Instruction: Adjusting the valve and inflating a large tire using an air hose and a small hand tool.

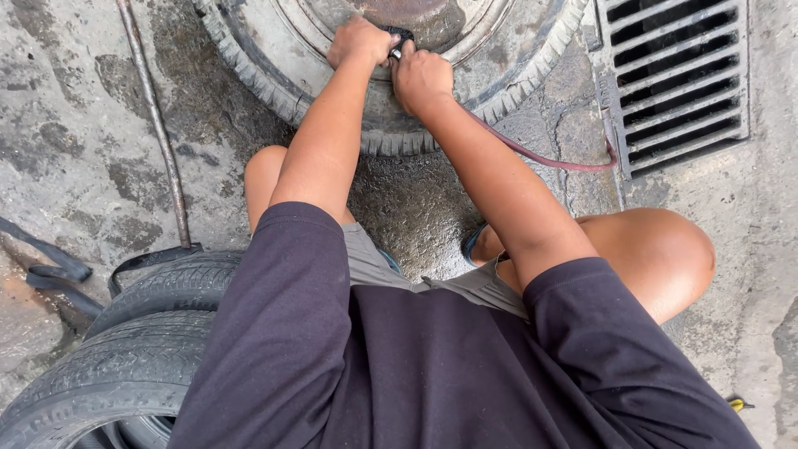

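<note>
The black fitting (400,39) at the end of a reddish hose (544,158) sits at the far middle of the scene, pressed against the rim area of a wheel (499,79) that lies flat on the wet concrete floor (75,125). The left hand (359,41) is curled with its fingers closed around the fitting from the left, knuckles up. The right hand (421,79) is fisted just beside it on the right, touching the fitting and gripping the hose where it joins; how firmly either hand pinches cannot be told. The hose runs from under the right hand to the right, across the tyre tread and the floor toward a metal drain grate (677,79) at the far right. The person squats, both bare knees showing, with a dark shirt filling the near part of the view. A long thin metal rod (158,125) lies on the floor at the far left. Two worn tyres (125,366) are stacked at the near left, with black rubber strips (50,266) lying beside them.
</note>
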